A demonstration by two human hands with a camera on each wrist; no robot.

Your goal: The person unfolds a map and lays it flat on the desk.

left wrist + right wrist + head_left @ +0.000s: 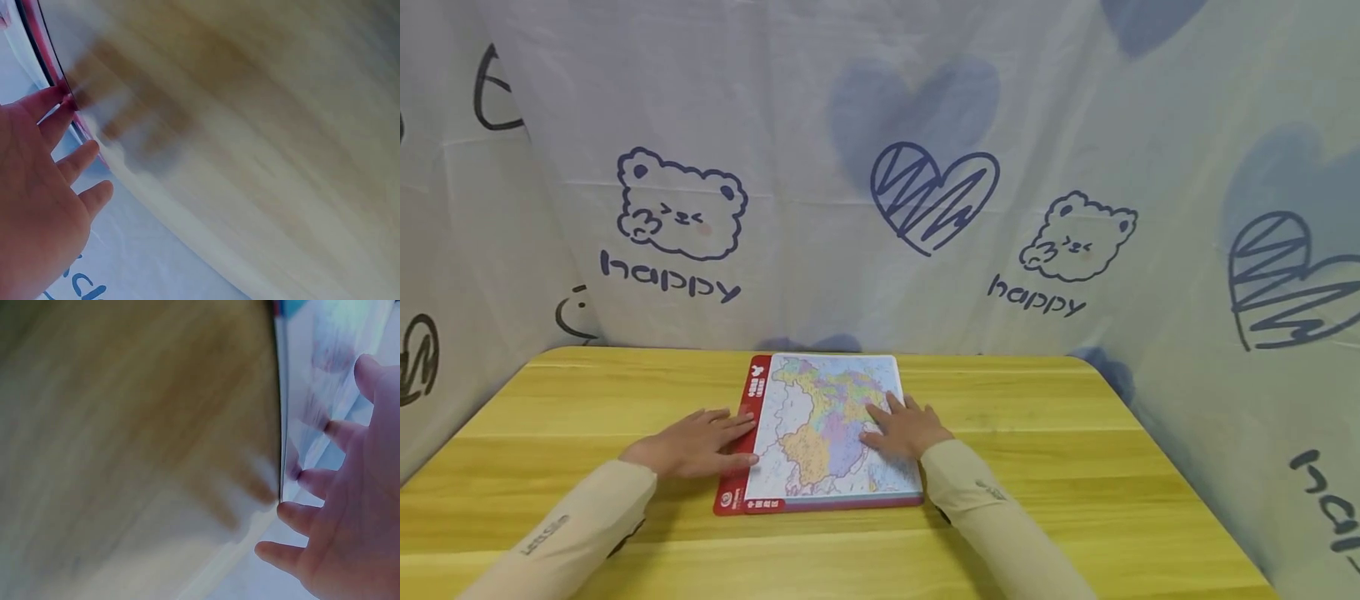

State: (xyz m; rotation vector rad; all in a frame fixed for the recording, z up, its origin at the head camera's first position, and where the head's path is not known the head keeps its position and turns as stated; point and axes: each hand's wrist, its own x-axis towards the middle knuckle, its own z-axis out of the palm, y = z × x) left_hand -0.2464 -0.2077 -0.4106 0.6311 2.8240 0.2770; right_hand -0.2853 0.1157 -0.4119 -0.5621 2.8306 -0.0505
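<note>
Map board [816, 442] lies flat near the far edge of the bench [1082, 450], beneath your left hand [696, 442] and right hand [906, 429], fingers extended, grasping nothing; uneven pressure could skid it askew.

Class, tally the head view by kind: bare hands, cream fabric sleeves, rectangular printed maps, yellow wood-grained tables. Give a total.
Left hand and right hand: 2
Left sleeve and right sleeve: 2
Red-bordered map: 1
Table: 1
Total: 6
</note>
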